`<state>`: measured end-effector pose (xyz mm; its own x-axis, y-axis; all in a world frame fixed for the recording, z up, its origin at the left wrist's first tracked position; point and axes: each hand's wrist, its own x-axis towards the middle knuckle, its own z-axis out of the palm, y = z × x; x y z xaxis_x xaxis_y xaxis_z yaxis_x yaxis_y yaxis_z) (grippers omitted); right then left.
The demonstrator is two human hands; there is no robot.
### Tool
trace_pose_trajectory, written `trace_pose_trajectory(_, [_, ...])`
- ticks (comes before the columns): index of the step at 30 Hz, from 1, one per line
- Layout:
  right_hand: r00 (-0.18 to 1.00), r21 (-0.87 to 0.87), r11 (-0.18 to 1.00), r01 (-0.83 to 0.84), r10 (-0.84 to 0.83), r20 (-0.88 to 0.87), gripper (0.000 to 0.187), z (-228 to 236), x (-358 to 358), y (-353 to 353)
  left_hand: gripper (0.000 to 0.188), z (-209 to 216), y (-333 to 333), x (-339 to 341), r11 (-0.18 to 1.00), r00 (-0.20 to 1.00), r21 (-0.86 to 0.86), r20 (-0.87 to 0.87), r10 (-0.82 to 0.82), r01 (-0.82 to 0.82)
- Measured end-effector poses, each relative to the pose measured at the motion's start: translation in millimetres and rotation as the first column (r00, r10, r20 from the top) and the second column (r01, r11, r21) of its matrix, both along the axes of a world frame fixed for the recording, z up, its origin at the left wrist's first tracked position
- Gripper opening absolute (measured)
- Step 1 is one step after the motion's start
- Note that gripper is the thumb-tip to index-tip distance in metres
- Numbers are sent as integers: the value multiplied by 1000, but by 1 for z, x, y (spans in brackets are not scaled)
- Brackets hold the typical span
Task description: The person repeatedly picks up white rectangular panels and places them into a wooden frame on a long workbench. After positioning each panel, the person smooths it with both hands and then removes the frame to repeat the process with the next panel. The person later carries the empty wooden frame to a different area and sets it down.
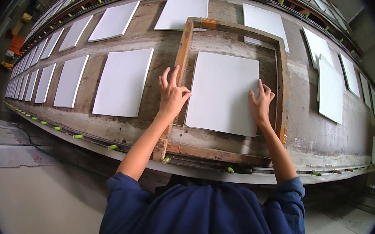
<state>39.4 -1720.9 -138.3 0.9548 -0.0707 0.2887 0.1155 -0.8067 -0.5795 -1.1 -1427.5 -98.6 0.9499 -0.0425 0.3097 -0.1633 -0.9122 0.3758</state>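
A flat white rectangular sheet (224,93) lies on the long worn table, inside the opening of a wooden frame (283,88). My left hand (173,95) is at the sheet's left edge. Its thumb and forefinger are pinched together there, while its other fingers stretch up beside the frame's left bar. On the opposite side, my right hand (262,104) touches the sheet's right edge, with the forefinger pointing up along it and the thumb over the surface. The frame's front bar runs between my forearms.
More white sheets lie in rows on both sides, such as one at left (122,82) and overlapping ones at right (330,91). The table (167,46) carries green pegs (230,170) along its near rail. Another row of sheets stands behind the far rail.
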Motion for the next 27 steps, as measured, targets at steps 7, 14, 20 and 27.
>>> trace_pose_trajectory(7, [997, 31, 998, -52, 50, 54, 51, -5, 9, -1, 11, 1, -2, -1, 1000, 1000, 18, -1, -20, 20])
trace_pose_trajectory(14, [992, -101, 994, -42, 53, 111, 54, -13, -1, 1, 12, 3, -5, 0, 988, 991, 102, 55, -126, 119])
trace_pose_trajectory(20, [982, -422, 904, -74, 141, 129, 53, -12, -6, 8, 51, 9, -49, -17, 847, 979, 505, -186, -79, 165])
trace_pose_trajectory(27, [838, -372, 752, -544, 514, -185, 67, 17, -59, 40, 86, -26, -56, -18, 932, 941, 254, -285, -184, 259])
